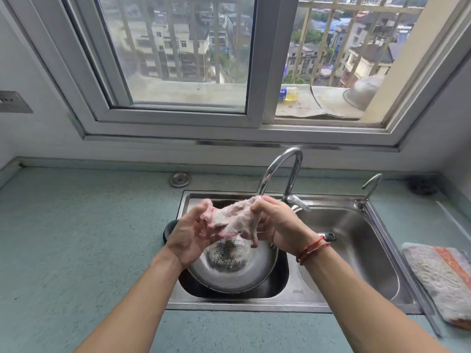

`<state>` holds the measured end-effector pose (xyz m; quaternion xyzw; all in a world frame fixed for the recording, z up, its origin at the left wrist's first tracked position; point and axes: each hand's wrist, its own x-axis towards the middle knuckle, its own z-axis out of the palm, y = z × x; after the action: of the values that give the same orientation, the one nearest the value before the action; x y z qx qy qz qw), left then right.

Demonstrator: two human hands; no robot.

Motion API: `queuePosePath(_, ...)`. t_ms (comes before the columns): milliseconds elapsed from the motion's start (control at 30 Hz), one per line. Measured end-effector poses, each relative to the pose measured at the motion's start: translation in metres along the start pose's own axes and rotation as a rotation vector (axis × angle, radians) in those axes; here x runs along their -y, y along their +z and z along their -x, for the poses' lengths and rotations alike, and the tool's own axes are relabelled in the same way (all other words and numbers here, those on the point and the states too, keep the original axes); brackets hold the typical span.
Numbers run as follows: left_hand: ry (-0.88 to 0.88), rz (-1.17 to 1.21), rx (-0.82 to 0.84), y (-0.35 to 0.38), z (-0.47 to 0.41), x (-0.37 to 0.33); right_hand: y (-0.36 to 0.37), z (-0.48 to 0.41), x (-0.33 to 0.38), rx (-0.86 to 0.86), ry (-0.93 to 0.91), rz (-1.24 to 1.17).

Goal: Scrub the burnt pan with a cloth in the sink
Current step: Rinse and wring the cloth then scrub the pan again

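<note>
While both hands hold the cloth (pixel 229 221) up over the left basin of the sink (pixel 229 305), they block the far part of the pan (pixel 237 270); only its near half and the dark burnt patch in the middle show. The pan lies in that basin, tilted a bit; the cloth is above it, not touching it. Left hand (pixel 188 234): fingers curled, pinching the cloth's left end. Right hand (pixel 277 225): fingertips pinching the right end, with a red cord (pixel 312 248) on the wrist. The cloth is pink, crumpled, stretched between the two hands, with a tail hanging down. A dark rounded thing (pixel 169 231) at the basin's left edge is half behind the left hand, can't tell what it is. A dark stub (pixel 329 236) past the right wrist might be the pan handle, unclear. The tap (pixel 285 169) spout ends just behind the cloth. The right basin (pixel 356 250) is next door with a small tap (pixel 372 184) at its back rim. On the counter (pixel 89 250), a folded towel (pixel 443 278) lies right of the sink, cut off by the frame edge.
</note>
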<state>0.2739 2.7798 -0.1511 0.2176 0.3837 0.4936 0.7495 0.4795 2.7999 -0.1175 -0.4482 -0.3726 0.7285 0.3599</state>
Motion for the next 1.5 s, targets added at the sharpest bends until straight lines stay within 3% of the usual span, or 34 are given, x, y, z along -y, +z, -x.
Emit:
queuePosePath(100,-0.030,-0.260,0.069,0.004,0.000,0.004,-0.005,-0.004,0.002,0.080,0.009,-0.039)
queuePosePath(267,0.152,-0.327,-0.204,0.018,-0.005,0.005,-0.013,-0.007,0.007,0.093,0.039,-0.052)
queuePosePath(500,0.224,-0.247,-0.272,0.037,-0.008,0.003,-0.034,-0.014,0.007,0.135,0.100,0.081)
queuePosePath(700,0.248,-0.157,-0.316,0.036,-0.007,0.001,-0.045,-0.013,0.007,0.032,0.085,0.278)
queuePosePath(900,0.199,-0.181,-0.242,0.021,-0.002,0.001,-0.028,-0.017,0.001,0.050,-0.028,0.322)
queuePosePath(1033,0.128,-0.237,-0.074,0.007,0.001,-0.005,-0.014,-0.019,-0.004,0.016,-0.094,0.374)
queuePosePath(1233,0.094,-0.105,-0.049,-0.018,-0.002,-0.021,-0.001,-0.023,0.002,-0.067,-0.115,0.139)
queuePosePath(1500,0.031,-0.108,-0.032,-0.055,-0.009,-0.054,0.013,-0.029,0.001,-0.179,-0.072,-0.027)
